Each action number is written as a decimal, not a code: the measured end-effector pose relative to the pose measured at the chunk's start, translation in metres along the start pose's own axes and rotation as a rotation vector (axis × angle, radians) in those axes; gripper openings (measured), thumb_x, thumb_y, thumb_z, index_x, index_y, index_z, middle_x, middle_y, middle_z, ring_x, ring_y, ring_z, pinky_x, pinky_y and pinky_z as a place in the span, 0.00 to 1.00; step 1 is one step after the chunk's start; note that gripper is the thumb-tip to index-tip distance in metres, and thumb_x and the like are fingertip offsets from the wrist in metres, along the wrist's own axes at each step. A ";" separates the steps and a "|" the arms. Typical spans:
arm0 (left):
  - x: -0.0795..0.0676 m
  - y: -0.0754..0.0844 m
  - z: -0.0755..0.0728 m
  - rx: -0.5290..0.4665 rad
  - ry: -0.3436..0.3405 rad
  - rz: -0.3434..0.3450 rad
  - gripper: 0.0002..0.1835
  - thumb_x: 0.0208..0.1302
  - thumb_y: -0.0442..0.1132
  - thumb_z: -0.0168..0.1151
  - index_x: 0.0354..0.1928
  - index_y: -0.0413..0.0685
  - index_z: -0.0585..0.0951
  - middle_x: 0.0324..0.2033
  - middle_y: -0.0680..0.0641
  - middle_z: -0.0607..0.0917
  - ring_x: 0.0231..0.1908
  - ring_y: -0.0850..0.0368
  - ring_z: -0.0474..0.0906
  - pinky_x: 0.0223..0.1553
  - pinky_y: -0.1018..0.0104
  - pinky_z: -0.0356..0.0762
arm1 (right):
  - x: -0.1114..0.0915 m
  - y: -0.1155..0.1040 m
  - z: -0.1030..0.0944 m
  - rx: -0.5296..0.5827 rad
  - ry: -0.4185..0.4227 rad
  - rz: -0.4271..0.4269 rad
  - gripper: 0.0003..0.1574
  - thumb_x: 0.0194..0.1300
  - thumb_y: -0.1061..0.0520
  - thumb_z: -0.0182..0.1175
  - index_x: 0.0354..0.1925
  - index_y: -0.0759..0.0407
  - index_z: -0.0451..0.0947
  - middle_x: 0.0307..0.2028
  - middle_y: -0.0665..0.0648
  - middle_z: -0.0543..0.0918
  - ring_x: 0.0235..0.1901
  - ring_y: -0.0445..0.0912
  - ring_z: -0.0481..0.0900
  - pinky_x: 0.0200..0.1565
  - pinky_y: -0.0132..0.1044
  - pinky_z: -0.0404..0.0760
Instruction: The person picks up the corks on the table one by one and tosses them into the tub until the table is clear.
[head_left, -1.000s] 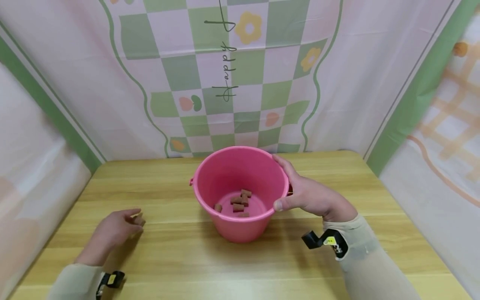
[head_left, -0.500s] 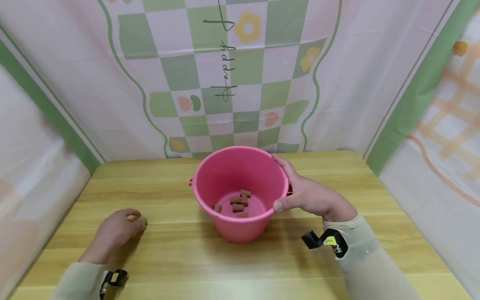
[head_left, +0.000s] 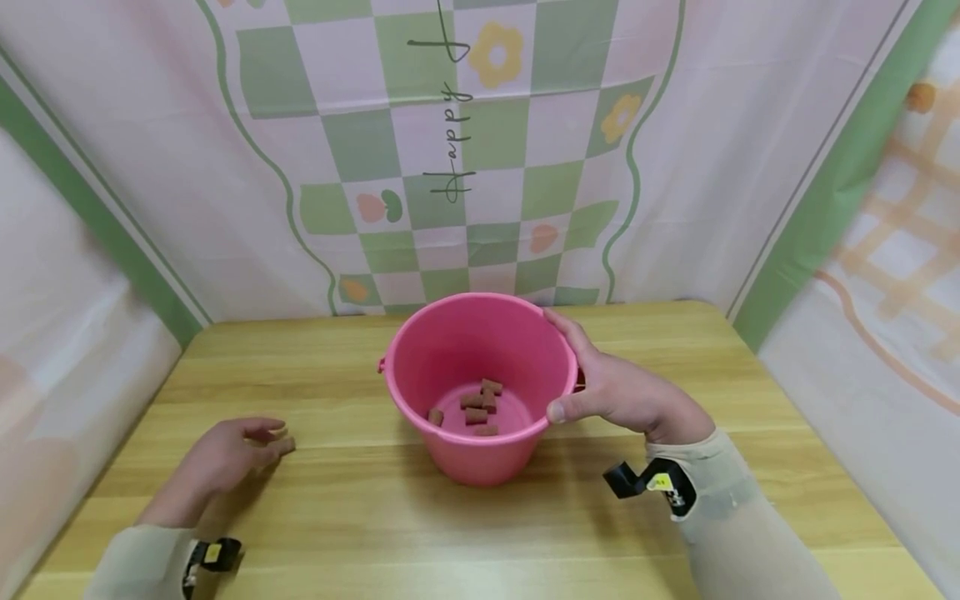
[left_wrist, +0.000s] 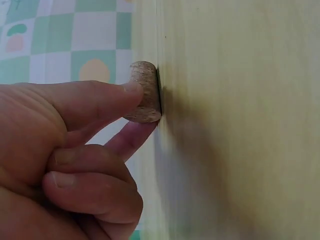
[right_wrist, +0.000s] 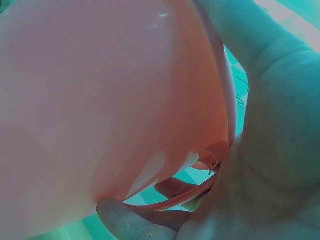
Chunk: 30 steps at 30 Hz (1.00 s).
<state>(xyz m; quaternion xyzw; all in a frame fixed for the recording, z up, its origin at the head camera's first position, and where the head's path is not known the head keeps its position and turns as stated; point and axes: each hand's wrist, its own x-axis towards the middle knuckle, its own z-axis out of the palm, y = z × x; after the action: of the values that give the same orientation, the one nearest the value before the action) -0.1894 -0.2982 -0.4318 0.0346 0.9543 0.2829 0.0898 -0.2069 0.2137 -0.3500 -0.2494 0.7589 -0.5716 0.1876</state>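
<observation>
In the left wrist view a short speckled brown cork (left_wrist: 147, 82) lies against the tabletop, between the thumb and a finger of my left hand (left_wrist: 75, 150). My left hand (head_left: 228, 458) is low over the left part of the table in the head view, where the cork cannot be made out. A pink bucket (head_left: 483, 462) stands upright at the middle. Several brown corks (head_left: 476, 415) lie on its floor. My right hand (head_left: 633, 387) grips the bucket's right rim, thumb on the near side. Fingers and a curved handle (right_wrist: 175, 200) show beside the bucket wall in the right wrist view.
The wood-grain table (head_left: 337, 533) reaches back to a checkered curtain (head_left: 495, 133). More curtains hang along its left and right sides. A small black wrist camera (head_left: 213, 554) sits on the left sleeve, another wrist camera (head_left: 652, 483) on the right.
My left hand shifted slightly right, then drew back a little left; its thumb and finger look more spread in the head view. The right hand and the bucket have stayed put.
</observation>
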 end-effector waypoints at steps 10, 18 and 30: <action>-0.002 0.005 0.000 -0.040 -0.019 -0.020 0.26 0.64 0.44 0.68 0.60 0.37 0.79 0.47 0.36 0.85 0.49 0.37 0.80 0.50 0.40 0.74 | 0.000 0.000 -0.001 -0.005 0.001 -0.003 0.75 0.52 0.53 0.77 0.78 0.35 0.34 0.72 0.61 0.59 0.64 0.62 0.66 0.59 0.60 0.70; -0.001 0.007 0.004 0.044 0.013 0.009 0.20 0.68 0.48 0.65 0.53 0.40 0.85 0.42 0.40 0.87 0.46 0.39 0.82 0.50 0.38 0.73 | 0.000 -0.002 0.000 0.012 0.003 0.013 0.75 0.52 0.54 0.77 0.78 0.35 0.34 0.71 0.62 0.61 0.64 0.62 0.67 0.59 0.59 0.70; 0.000 0.011 0.002 -0.043 -0.022 -0.029 0.25 0.67 0.56 0.64 0.54 0.44 0.85 0.56 0.34 0.80 0.58 0.30 0.71 0.56 0.35 0.67 | 0.000 -0.001 0.000 -0.003 0.007 0.021 0.74 0.52 0.53 0.77 0.78 0.35 0.35 0.71 0.61 0.60 0.64 0.62 0.67 0.59 0.57 0.72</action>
<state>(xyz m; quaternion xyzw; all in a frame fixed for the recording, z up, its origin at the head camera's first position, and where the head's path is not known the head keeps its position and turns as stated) -0.1888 -0.2882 -0.4277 0.0220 0.9473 0.3019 0.1050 -0.2063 0.2135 -0.3492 -0.2398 0.7629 -0.5693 0.1906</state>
